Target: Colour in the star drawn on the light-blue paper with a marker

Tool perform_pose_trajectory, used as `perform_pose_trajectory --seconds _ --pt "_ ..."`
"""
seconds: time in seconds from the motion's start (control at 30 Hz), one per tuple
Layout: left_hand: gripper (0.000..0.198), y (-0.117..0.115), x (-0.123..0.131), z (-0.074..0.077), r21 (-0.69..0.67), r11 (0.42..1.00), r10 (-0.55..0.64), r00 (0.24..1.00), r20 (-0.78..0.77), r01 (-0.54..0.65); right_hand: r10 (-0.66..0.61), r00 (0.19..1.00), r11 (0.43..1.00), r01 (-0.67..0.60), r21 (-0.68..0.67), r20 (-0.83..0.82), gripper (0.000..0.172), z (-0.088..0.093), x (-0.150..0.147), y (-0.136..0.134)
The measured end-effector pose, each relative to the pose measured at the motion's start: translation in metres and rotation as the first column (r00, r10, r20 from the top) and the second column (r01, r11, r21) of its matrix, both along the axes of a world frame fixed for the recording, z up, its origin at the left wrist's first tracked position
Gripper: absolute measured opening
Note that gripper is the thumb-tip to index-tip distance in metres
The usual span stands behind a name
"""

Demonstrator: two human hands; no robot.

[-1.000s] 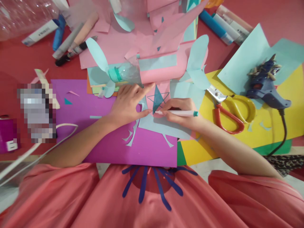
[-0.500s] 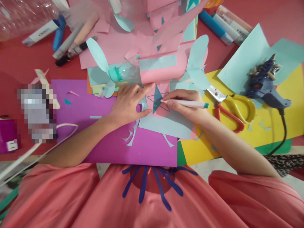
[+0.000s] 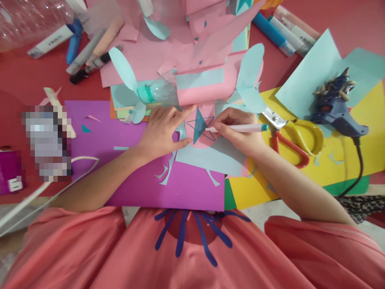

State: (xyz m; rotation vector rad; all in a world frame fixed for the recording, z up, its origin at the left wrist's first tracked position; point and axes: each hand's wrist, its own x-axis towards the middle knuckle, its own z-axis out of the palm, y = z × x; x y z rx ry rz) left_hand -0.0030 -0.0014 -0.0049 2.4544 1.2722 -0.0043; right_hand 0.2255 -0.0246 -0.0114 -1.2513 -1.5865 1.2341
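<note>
My left hand (image 3: 164, 130) lies flat with fingers spread, pressing down a pink paper piece (image 3: 201, 138) that carries a drawn star outline, partly coloured teal (image 3: 198, 125). My right hand (image 3: 237, 134) is closed round a white marker with a teal end (image 3: 240, 128); its tip touches the star's right side. The pink piece rests on a light blue sheet (image 3: 210, 158), which lies over a purple sheet (image 3: 135, 168). Just behind my hands lies a plastic bottle (image 3: 156, 93) wrapped in pink paper with light blue paper fins.
Red-and-yellow scissors (image 3: 291, 138) lie on a yellow sheet (image 3: 331, 160) to the right, next to a blue glue gun (image 3: 333, 106) with its black cord. Markers and glue sticks (image 3: 87, 52) lie at the back left, more markers (image 3: 285, 30) at the back right. A white cable (image 3: 45, 188) crosses the left.
My right hand has carried the marker from the star's lower left point up and over to its right side. My left hand has stayed put on the paper.
</note>
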Motion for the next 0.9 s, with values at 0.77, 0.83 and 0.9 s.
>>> perform_pose_trajectory --seconds 0.77,0.83,0.9 --pt "0.064 0.0004 -0.0007 -0.0005 -0.001 1.0 0.011 1.0 0.026 -0.011 0.037 0.994 0.999 -0.037 -0.002 0.108 0.023 0.0014 -0.0003 0.0016" --pt "0.064 0.0003 -0.0007 -0.0007 -0.003 1.0 0.009 1.0 0.024 -0.008 0.026 0.993 1.0 -0.026 -0.007 0.116 0.025 0.0013 -0.0004 0.0013" --pt "0.064 0.0001 -0.0008 -0.0013 0.004 1.0 0.008 1.0 0.028 -0.008 0.028 0.993 1.0 -0.027 -0.007 0.117 0.024 0.0015 -0.0007 0.0012"
